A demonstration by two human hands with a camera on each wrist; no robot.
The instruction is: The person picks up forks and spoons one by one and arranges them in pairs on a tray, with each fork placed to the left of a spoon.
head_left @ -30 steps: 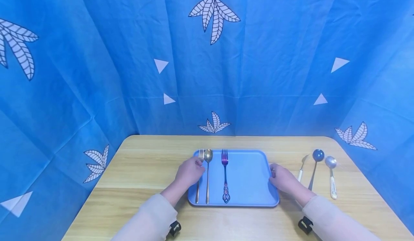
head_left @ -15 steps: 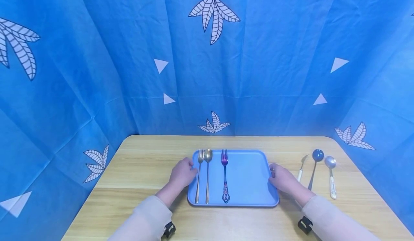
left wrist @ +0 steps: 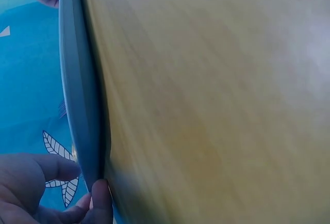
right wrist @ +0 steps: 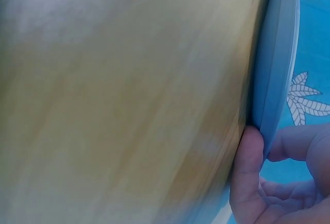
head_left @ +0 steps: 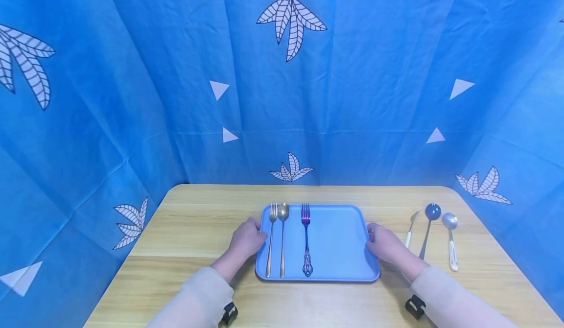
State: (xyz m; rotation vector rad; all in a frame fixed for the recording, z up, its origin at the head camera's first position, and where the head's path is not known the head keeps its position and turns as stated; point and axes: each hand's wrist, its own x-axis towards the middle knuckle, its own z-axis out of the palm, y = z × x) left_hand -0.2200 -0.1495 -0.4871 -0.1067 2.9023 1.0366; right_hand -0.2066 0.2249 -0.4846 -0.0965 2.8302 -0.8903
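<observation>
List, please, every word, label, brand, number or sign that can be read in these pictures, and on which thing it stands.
No text can be read.
White-handled spoon: marks on the handle, too small to read.
Blue tray: no visible lettering.
Blue curtain: leaf drawings and triangles, no readable lettering.

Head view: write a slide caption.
Rectangular blue tray held in left grip and right grip, bearing gold fork, gold spoon, ornate purple-blue fork.

Head view bright; wrist views dimmer, tabletop (left wrist: 206, 100) blurred there
</observation>
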